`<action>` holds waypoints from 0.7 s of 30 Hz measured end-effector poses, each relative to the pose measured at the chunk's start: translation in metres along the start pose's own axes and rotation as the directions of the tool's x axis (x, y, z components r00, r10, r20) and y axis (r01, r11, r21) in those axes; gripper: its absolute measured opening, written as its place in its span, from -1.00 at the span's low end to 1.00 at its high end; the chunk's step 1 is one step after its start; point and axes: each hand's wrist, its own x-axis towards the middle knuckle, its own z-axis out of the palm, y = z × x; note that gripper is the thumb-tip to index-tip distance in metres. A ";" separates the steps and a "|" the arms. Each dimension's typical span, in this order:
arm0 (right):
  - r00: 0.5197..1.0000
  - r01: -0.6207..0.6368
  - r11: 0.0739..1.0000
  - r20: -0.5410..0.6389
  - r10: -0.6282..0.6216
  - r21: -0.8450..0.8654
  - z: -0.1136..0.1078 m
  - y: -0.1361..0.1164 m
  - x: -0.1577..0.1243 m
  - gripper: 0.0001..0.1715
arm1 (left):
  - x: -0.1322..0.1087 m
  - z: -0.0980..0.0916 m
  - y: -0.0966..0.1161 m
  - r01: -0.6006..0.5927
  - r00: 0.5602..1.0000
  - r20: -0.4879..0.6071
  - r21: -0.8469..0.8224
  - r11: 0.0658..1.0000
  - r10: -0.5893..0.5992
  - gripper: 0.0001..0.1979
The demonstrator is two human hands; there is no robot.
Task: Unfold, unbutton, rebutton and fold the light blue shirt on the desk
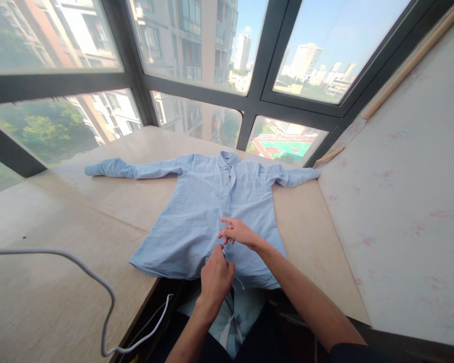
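Observation:
A light blue long-sleeved button-up shirt (196, 212) lies front up and spread out, its collar toward the window and its sleeves stretched to both sides. My left hand (216, 275) is closed at the lower front placket, its fingertips pinching the cloth near the hem. Just above it, my right hand (239, 233) pinches at the same placket, with the index finger stretched out to the left. The fingertips of both hands nearly meet. Whatever button lies between them is too small and covered to make out. Upper buttons show along the placket below the collar.
The shirt rests on a pale stone window ledge (109, 237). A white cable (94, 275) loops across the left front and hangs over the edge. Dark-framed windows (196, 91) stand behind, and a flowered wall (401, 212) bounds the right side.

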 end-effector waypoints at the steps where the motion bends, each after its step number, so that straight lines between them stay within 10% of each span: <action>1: 0.999 0.016 1.000 0.033 -0.016 -0.009 0.002 -0.001 0.000 -0.32 | 0.001 -0.001 -0.005 0.028 1.000 0.012 -0.046 0.999 -0.028 -0.64; 10: 0.972 0.082 0.996 -0.220 -0.084 -0.018 -0.037 0.013 0.010 -0.67 | 0.005 0.014 -0.069 0.142 0.990 0.082 -0.686 0.713 -0.118 -0.65; 21: 0.941 0.045 0.978 -0.321 -0.110 -0.206 -0.081 0.018 0.047 -0.70 | 0.039 -0.024 -0.051 -0.123 0.951 -0.308 -0.340 0.932 0.013 -0.66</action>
